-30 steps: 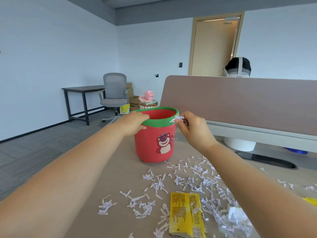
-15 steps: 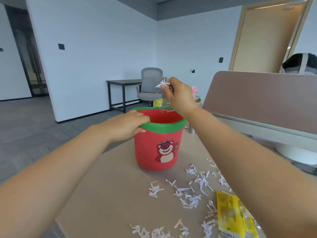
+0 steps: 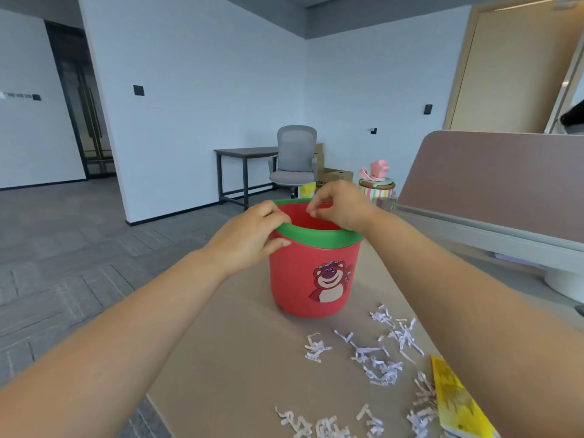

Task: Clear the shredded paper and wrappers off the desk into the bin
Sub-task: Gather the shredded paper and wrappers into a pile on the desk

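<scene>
A red bin (image 3: 313, 279) with a green rim and a bear sticker stands on the brown desk (image 3: 240, 368). My left hand (image 3: 252, 235) grips the rim on its left side. Over the bin's opening hovers my right hand (image 3: 339, 205), fingers curled and pointing down, with no paper visible in them. White shredded paper (image 3: 379, 361) lies scattered on the desk in front of the bin. A yellow wrapper (image 3: 455, 403) lies at the lower right, partly under my right forearm.
A brown desk divider (image 3: 493, 181) with a grey rail rises on the right. Beyond the desk's left edge is grey floor, with a grey office chair (image 3: 295, 159), a dark side table (image 3: 243, 153) and a striped stool holding a pink item (image 3: 377, 178).
My right hand carried a pinch of shredded paper up over the bin and has come down into its mouth; the shreds are no longer seen in its fingers. My left hand stays on the rim.
</scene>
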Motion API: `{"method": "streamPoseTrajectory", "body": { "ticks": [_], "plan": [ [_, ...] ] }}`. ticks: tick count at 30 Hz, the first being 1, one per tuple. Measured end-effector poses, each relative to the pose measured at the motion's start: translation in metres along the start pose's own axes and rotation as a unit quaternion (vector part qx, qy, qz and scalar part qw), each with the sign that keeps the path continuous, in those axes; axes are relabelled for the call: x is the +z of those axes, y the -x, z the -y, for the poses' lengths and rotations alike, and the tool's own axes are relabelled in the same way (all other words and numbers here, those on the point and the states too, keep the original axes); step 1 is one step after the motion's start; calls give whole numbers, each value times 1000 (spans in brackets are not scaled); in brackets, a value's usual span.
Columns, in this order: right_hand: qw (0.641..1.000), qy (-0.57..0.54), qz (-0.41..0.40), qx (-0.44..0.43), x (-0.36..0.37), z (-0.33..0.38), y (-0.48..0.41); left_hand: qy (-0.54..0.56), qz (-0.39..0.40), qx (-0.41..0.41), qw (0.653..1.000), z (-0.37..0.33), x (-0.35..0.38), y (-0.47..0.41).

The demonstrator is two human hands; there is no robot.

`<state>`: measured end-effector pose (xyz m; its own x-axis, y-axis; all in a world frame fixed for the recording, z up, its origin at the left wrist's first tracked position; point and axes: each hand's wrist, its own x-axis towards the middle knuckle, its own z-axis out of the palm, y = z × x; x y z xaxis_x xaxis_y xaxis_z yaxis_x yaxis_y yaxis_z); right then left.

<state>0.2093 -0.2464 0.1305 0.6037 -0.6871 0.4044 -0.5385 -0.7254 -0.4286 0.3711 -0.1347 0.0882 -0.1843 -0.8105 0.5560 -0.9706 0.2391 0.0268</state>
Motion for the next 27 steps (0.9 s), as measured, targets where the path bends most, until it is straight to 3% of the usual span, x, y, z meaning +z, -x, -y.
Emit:
{"method": "streamPoseTrajectory", "body": {
  "ticks": [12,16,19,21,23,25,27],
  "plan": [
    [995,33,-91,-25,-6,-2,46,-33,32,-43,998,-10,1,7],
    [987,44,-151,-31,-7,-9,97,-38,-30,-28,998,-36,6,30],
    [990,69,-123,2,-1,-21,145,3,-85,3,996,-64,22,61],
    [992,86,-80,34,5,-31,177,94,4,-30,995,-83,35,87],
    [993,95,-45,61,9,-39,209,168,189,-108,961,-96,48,116],
    [991,97,-26,89,8,-43,237,142,307,-131,932,-103,56,142],
    [989,96,-19,112,7,-46,260,81,349,-115,927,-113,57,156]
  ]
}}
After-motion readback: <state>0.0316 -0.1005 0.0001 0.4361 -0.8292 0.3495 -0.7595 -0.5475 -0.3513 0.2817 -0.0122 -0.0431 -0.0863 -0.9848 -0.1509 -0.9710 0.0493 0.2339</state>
